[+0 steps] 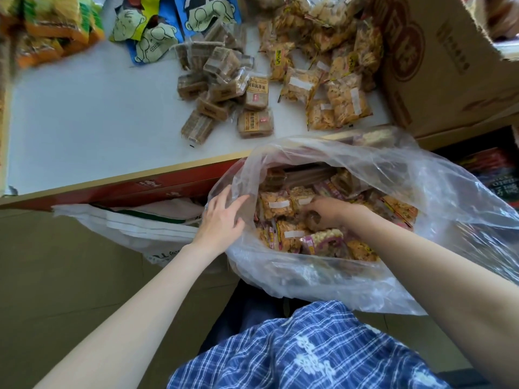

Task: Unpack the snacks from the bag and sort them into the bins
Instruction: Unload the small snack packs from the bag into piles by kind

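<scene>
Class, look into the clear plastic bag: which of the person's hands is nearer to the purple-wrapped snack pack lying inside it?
Right. The right hand is inside the bag, just above the purple-wrapped pack. The left hand rests on the bag's left rim, outside the snacks, farther away.

Bare forearms, no sleeves; blue-and-white plaid garment [309,355] with white printed characters.

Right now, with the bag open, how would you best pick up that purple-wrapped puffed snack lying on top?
Probably from above, pinching the purple-wrapped puffed snack across its narrow width. It lies flat atop the pile in the clear plastic bag, long sides exposed, just below the right hand. The left hand holds the rim open.
</scene>
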